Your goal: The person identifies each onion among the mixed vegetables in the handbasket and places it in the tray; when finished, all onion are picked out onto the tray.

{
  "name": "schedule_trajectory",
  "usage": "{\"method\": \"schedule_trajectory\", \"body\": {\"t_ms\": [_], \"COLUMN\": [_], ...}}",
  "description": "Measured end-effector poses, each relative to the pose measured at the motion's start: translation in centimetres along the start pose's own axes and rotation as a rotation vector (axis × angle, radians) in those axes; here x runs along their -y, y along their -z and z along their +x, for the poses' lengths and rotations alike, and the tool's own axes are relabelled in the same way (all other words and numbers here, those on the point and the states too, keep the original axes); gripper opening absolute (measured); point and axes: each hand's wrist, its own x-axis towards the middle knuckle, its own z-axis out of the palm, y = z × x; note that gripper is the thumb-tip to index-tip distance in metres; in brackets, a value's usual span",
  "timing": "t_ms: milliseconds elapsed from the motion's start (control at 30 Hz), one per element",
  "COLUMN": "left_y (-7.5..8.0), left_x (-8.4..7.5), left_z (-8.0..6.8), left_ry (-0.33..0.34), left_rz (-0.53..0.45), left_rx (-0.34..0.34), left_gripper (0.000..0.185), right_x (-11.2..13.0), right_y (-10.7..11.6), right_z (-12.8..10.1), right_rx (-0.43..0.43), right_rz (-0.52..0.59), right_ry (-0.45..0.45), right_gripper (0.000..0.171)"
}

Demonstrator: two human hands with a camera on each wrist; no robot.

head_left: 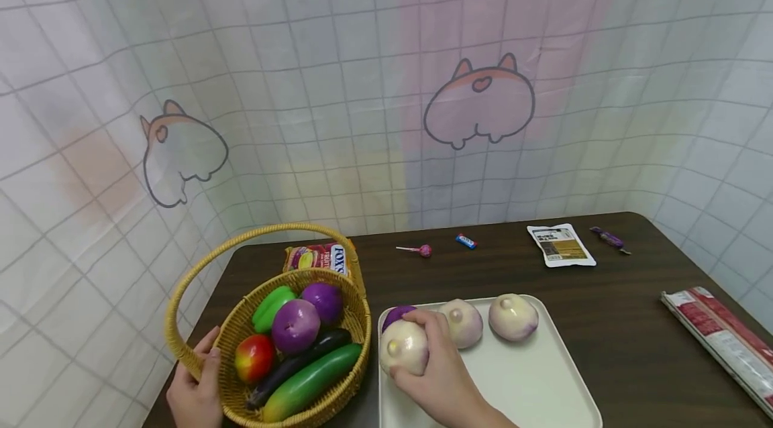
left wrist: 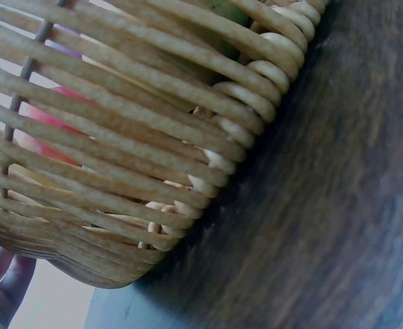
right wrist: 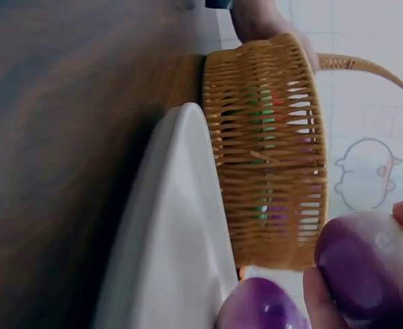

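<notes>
A yellow wicker basket stands on the left of the table, seen close through its slats in the left wrist view. My left hand grips its near-left side where the handle meets the rim. Inside lie a green pepper, purple round vegetables, a red-yellow fruit, a dark eggplant and a cucumber. My right hand holds a purple-and-white onion over the left part of a white tray. Two pale onions and a partly hidden purple one lie on the tray.
Behind the basket lies a Fox's candy bag. Along the back are a lollipop, a small blue-red candy, a white pouch and a purple-wrapped candy. A long red-white package lies at the right edge.
</notes>
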Motion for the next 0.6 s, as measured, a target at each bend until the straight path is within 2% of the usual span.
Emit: {"method": "schedule_trajectory", "body": {"t_ms": [233, 400, 600], "left_y": [0.1, 0.0, -0.1], "left_x": [-0.1, 0.0, 0.0], "left_z": [0.2, 0.2, 0.0], "left_ry": [-0.002, 0.008, 0.007], "left_rz": [-0.011, -0.007, 0.004], "left_rx": [0.017, 0.014, -0.003], "left_gripper": [0.031, 0.031, 0.031], "right_x": [-1.6, -2.8, -3.5], "right_y": [1.7, 2.1, 2.5], "right_z": [-1.6, -2.1, -2.5], "right_rx": [-0.029, -0.073, -0.035], "right_rz": [0.034, 0.028, 0.026], "right_ry": [-0.087, -0.099, -0.103], "right_gripper": [0.065, 0.065, 0.064]}}
